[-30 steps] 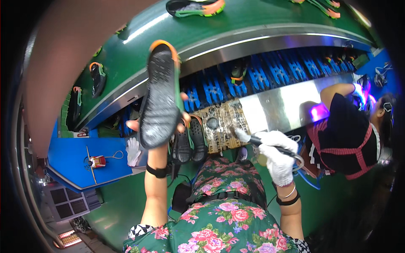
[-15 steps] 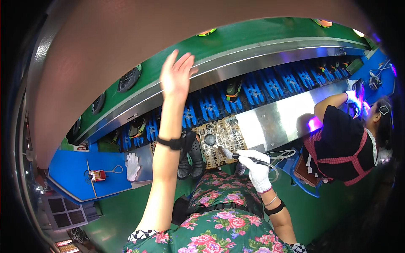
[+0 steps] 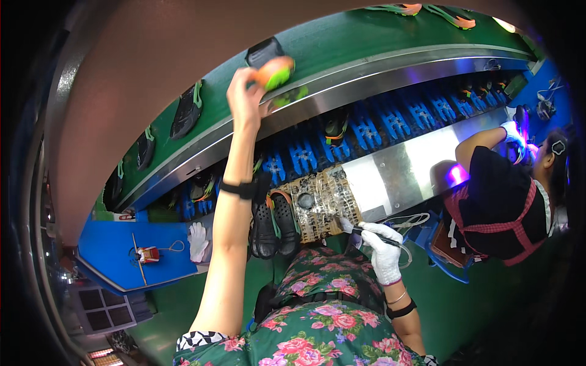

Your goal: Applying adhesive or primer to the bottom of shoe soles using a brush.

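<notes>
My bare left hand (image 3: pixel 245 100) reaches out over the green conveyor belt, its fingers closed on the orange and green heel end of a black clog (image 3: pixel 264 51); that end is blurred. In my white-gloved right hand (image 3: pixel 386 259) is a dark-handled brush (image 3: pixel 346 224), with its pale bristles over the edge of a taped cardboard sheet (image 3: pixel 332 192). A small round dark dish (image 3: pixel 306 200) sits on the cardboard. Just left of it lies a pair of black clogs (image 3: pixel 276 226) with green and orange straps.
More clogs (image 3: pixel 186 110) lie along the green belt (image 3: pixel 342 39). Below its metal rail runs a row of blue racks (image 3: pixel 366 131). A white glove (image 3: pixel 198 242) lies beside the blue table (image 3: pixel 116 247) at left. To the right, a co-worker (image 3: pixel 503 201) handles a shoe under purple light.
My left hand was open above the rail and has closed on a clog on the belt. The belt's clogs have shifted. My right hand has moved slightly right and down with the brush.
</notes>
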Action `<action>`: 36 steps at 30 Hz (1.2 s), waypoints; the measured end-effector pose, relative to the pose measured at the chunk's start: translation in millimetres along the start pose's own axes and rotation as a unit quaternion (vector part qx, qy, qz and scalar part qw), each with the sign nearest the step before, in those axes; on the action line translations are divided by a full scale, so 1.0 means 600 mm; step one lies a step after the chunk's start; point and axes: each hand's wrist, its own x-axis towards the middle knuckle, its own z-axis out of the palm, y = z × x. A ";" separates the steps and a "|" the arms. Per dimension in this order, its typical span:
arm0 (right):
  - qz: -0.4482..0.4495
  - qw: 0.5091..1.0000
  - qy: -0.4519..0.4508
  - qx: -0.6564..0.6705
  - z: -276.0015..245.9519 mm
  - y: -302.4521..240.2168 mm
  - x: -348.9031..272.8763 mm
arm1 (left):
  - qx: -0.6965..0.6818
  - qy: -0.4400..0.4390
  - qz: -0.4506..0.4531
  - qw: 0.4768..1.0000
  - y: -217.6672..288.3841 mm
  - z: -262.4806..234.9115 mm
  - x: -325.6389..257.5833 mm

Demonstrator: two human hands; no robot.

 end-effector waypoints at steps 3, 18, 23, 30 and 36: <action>0.009 1.000 0.019 -0.005 -0.014 -0.016 -0.002 | 0.197 0.046 -0.004 0.979 0.063 -0.045 -0.119; -0.023 0.999 0.004 0.040 0.018 -0.032 0.019 | 0.008 0.035 -0.155 0.987 0.072 0.012 -0.051; -0.002 0.999 0.030 0.030 0.017 -0.020 0.012 | 0.268 -0.126 -0.135 0.946 0.085 -0.067 0.053; 0.019 0.997 0.068 0.042 -0.007 0.010 0.024 | 0.679 -0.120 -0.038 0.723 0.219 -0.316 0.295; 0.007 0.995 0.089 0.053 0.002 0.019 0.045 | 0.767 -0.235 0.083 0.591 0.192 -0.446 0.428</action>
